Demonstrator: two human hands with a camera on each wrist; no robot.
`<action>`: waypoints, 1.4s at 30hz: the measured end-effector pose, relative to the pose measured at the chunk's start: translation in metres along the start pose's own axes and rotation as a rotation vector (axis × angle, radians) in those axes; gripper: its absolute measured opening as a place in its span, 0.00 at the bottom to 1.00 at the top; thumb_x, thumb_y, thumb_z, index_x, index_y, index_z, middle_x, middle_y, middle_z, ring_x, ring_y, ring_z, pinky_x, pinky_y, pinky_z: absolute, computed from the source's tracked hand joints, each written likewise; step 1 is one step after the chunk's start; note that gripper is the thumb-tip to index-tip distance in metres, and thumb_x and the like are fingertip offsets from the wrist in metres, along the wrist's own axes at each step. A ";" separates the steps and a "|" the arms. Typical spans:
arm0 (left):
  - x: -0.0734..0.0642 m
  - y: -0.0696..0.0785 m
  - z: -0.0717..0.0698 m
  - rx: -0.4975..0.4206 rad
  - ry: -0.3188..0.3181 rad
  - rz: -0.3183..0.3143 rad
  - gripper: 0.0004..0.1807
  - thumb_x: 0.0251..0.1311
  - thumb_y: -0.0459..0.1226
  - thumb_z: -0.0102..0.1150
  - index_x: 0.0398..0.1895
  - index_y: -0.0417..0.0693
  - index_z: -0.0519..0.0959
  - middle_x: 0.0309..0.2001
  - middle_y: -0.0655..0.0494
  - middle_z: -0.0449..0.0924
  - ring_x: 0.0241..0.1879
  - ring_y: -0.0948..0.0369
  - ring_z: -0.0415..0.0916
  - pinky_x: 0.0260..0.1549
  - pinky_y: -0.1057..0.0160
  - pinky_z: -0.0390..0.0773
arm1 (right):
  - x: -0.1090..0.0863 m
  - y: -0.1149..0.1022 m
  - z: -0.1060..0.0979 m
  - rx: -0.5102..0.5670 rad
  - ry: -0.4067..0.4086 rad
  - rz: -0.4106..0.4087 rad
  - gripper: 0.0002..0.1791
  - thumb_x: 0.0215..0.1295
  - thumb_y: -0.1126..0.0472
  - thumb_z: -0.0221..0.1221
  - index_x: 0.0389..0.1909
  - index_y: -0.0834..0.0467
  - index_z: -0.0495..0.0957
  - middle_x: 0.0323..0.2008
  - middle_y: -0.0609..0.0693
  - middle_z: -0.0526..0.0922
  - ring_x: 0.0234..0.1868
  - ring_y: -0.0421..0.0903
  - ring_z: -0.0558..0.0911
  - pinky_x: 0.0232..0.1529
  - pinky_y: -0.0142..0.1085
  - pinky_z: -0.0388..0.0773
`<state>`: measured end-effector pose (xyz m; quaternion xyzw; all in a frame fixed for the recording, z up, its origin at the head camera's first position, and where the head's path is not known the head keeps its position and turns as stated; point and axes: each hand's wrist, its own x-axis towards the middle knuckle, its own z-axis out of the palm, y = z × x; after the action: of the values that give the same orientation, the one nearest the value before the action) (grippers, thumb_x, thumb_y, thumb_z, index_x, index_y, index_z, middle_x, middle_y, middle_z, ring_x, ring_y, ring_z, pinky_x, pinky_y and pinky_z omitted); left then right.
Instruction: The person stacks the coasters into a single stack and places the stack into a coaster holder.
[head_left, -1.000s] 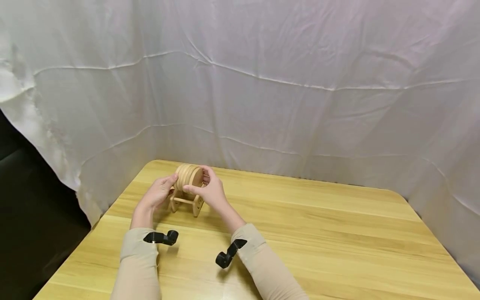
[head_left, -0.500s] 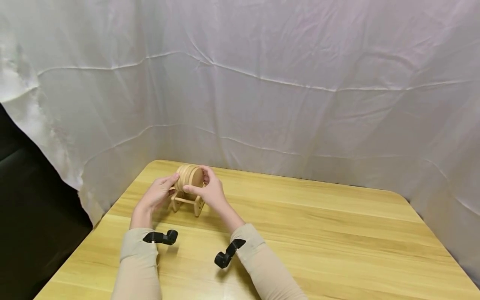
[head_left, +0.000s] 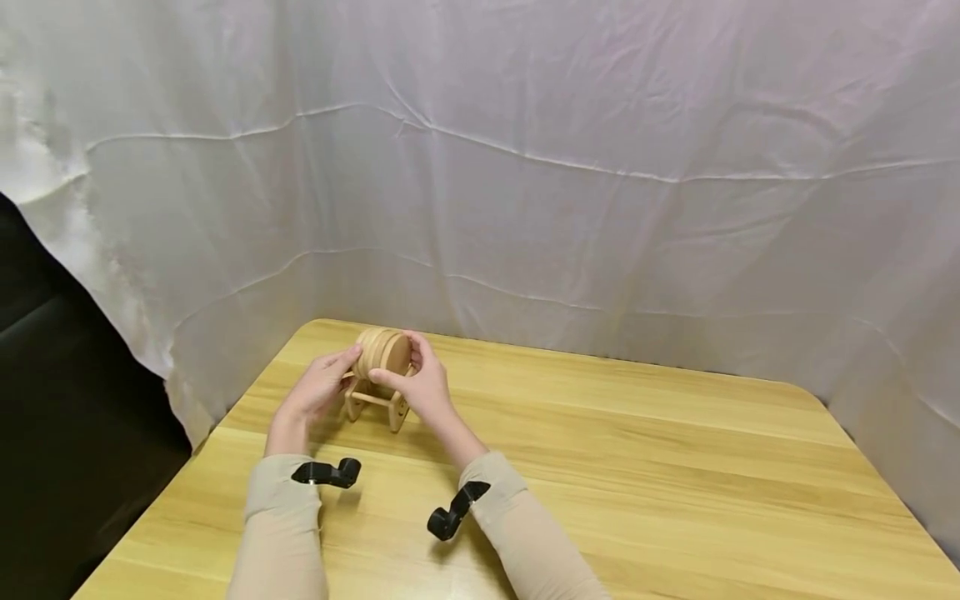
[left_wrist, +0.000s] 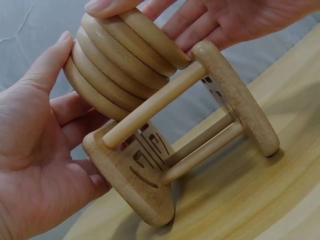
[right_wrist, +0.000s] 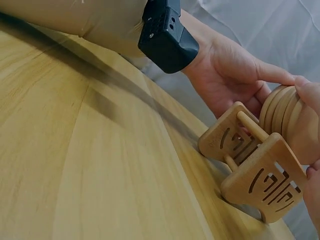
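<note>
Several round wooden coasters (head_left: 381,350) stand on edge in a row, just above the wooden coaster holder (head_left: 399,410) at the table's far left. My left hand (head_left: 317,387) grips the row from the left. In the left wrist view its thumb presses the end coaster and its fingers pass behind. From the other side my right hand (head_left: 426,385) holds the row, thumb on the near edges and fingers at the far edges. The holder has two cut-out side panels (left_wrist: 245,100) joined by rods and rests on its feet. Whether the coasters touch its rods is hard to tell.
The light wood table (head_left: 637,467) stretches away to the right of the holder. A pale cloth curtain (head_left: 562,225) hangs close behind its back edge and along both sides. Black wrist cameras (head_left: 446,523) stick out from the sleeves. Something dark (head_left: 67,433) lies beyond the left edge.
</note>
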<state>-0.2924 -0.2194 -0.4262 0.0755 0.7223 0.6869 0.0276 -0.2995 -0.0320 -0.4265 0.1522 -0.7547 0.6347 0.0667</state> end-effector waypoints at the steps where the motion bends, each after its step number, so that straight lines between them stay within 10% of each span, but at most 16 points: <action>1: 0.000 0.000 0.001 0.002 0.001 -0.003 0.30 0.71 0.54 0.46 0.61 0.40 0.76 0.60 0.56 0.75 0.53 0.75 0.70 0.65 0.58 0.65 | -0.001 0.000 0.000 0.001 0.002 -0.001 0.45 0.46 0.51 0.76 0.66 0.50 0.67 0.58 0.53 0.79 0.59 0.49 0.78 0.63 0.45 0.74; 11: 0.001 0.004 0.003 0.002 0.001 -0.001 0.19 0.72 0.53 0.46 0.45 0.53 0.82 0.45 0.73 0.78 0.50 0.73 0.71 0.58 0.64 0.67 | -0.001 0.004 -0.002 0.018 0.002 -0.043 0.46 0.48 0.51 0.75 0.69 0.55 0.65 0.62 0.52 0.77 0.63 0.48 0.76 0.67 0.42 0.71; 32: 0.000 0.005 0.006 -0.014 0.020 0.029 0.15 0.72 0.49 0.48 0.30 0.64 0.83 0.39 0.72 0.80 0.42 0.71 0.74 0.45 0.70 0.75 | -0.002 0.011 -0.005 0.057 -0.043 -0.098 0.43 0.51 0.54 0.73 0.68 0.50 0.64 0.63 0.49 0.75 0.65 0.45 0.74 0.70 0.39 0.68; 42: 0.001 0.002 0.006 -0.058 0.047 0.007 0.15 0.70 0.50 0.50 0.43 0.55 0.82 0.41 0.73 0.79 0.49 0.73 0.72 0.62 0.56 0.63 | -0.003 0.017 -0.006 0.029 -0.076 -0.162 0.44 0.50 0.57 0.74 0.68 0.49 0.63 0.62 0.50 0.76 0.65 0.44 0.74 0.71 0.42 0.65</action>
<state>-0.2924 -0.2130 -0.4241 0.0610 0.7021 0.7094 0.0101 -0.3028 -0.0232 -0.4423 0.2376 -0.7325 0.6320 0.0871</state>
